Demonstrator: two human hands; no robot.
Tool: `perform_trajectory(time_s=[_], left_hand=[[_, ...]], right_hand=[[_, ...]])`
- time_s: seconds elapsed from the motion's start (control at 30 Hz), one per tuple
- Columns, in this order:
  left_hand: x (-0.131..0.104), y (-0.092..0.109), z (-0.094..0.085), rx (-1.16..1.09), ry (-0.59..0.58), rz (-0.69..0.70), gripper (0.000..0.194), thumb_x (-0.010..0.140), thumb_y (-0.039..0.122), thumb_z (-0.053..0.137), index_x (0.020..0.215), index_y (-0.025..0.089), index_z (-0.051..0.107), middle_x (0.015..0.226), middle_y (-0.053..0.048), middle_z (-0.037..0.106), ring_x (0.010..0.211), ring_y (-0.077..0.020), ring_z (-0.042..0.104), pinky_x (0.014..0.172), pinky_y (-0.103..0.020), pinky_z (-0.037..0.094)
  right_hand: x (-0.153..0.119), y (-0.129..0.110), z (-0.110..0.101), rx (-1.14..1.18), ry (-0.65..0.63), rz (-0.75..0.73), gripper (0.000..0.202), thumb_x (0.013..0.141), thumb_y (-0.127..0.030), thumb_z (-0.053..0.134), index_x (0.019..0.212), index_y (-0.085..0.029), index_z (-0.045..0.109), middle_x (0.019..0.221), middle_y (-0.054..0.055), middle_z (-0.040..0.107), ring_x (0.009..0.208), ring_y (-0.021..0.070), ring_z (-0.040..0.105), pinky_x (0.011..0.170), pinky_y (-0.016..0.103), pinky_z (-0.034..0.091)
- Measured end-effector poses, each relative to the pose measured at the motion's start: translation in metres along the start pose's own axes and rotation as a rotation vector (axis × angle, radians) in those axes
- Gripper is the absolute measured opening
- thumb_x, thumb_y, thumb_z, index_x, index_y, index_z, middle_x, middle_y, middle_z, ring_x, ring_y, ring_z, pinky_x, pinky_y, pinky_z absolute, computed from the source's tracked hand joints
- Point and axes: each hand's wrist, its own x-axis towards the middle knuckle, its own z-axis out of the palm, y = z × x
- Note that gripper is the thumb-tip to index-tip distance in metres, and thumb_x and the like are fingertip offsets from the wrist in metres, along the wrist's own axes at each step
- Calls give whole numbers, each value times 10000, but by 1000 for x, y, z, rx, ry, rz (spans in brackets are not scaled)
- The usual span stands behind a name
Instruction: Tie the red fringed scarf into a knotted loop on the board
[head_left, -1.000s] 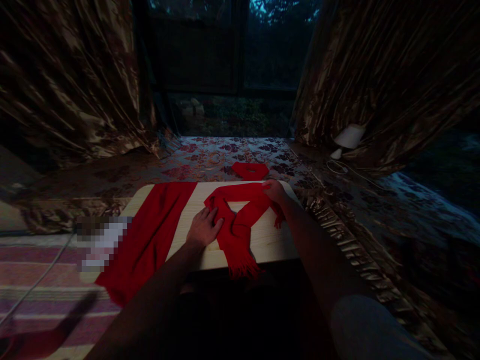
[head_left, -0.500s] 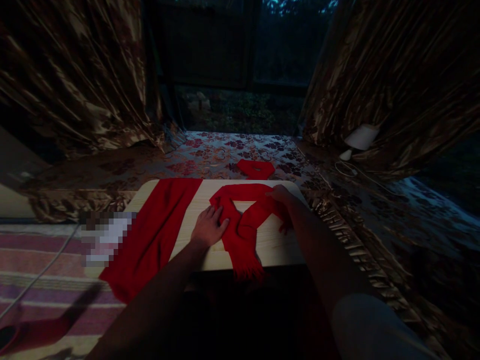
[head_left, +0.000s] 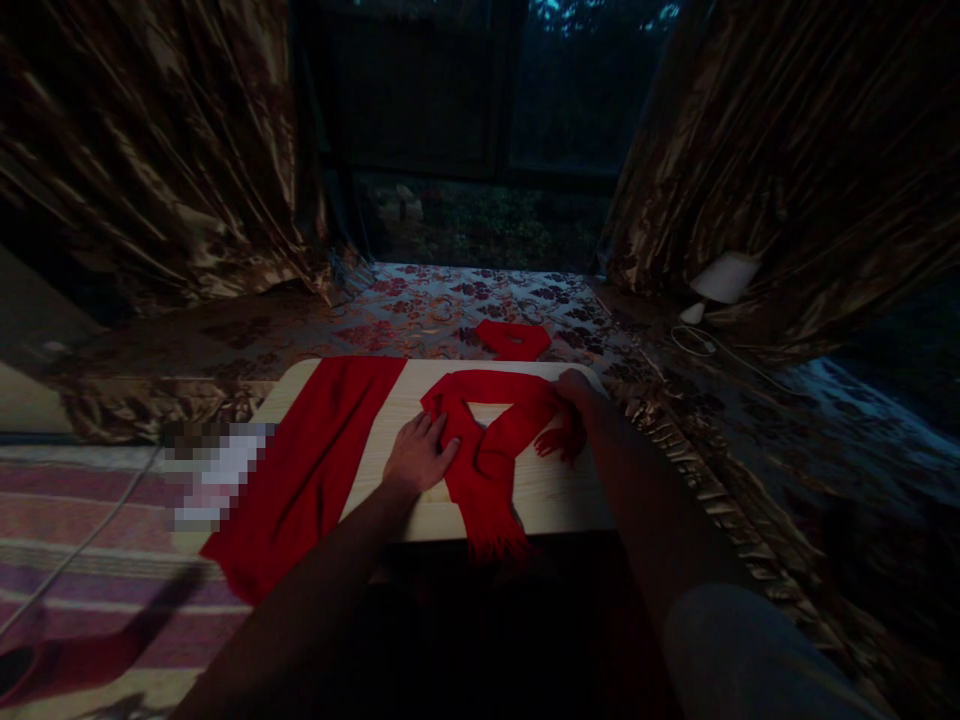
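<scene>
A red fringed scarf lies in a crossed loop on a pale wooden table; one fringed end hangs over the near edge. My left hand rests with fingers spread on the scarf's left side. At the loop's upper right, my right hand is closed on the scarf, its fingertips partly hidden, and the other fringed end lies just below it. A wider red cloth covers the table's left part. Behind the table, a smaller folded red piece lies on the patterned cover.
A patterned cover spreads behind the table below a window. A small white lamp with a cord stands at the right. Striped fabric and a red object are at the lower left. Curtains hang on both sides.
My right hand has moved slightly right, and the scarf part by it has shifted, with its fringed end now turned left. My left hand has stayed in place.
</scene>
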Motion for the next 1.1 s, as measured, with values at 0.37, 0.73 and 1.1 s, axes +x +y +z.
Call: perform_trajectory(time_s=[0.37, 0.73, 1.1], left_hand=[[0, -1, 3, -7, 3, 10, 678, 996, 546, 391, 1483, 93, 522, 1443, -212, 569, 1410, -355, 446, 1171, -487, 354], [-1, -3, 4, -16, 12, 13, 681, 995, 555, 385, 1487, 103, 516, 1450, -205, 567, 1419, -354, 437, 1166, -504, 358], [-1, -2, 5, -11, 24, 22, 675, 994, 549, 377, 1482, 105, 518, 1469, -186, 556, 1412, -341, 447, 1169, -488, 358]], right_hand=[[-27, 13, 8, -414, -132, -425, 591, 739, -97, 650, 1322, -195, 648, 1327, 105, 667, 1189, 221, 618, 1035, 279, 446], [-27, -21, 3, -522, 102, -78, 379, 994, -277, 406, 1164, -141, 717, 1137, 170, 727, 1064, 249, 662, 896, 293, 456], [-32, -22, -3, -447, -50, -89, 318, 944, -354, 565, 1141, -162, 722, 1183, 178, 715, 1132, 282, 655, 949, 328, 455]])
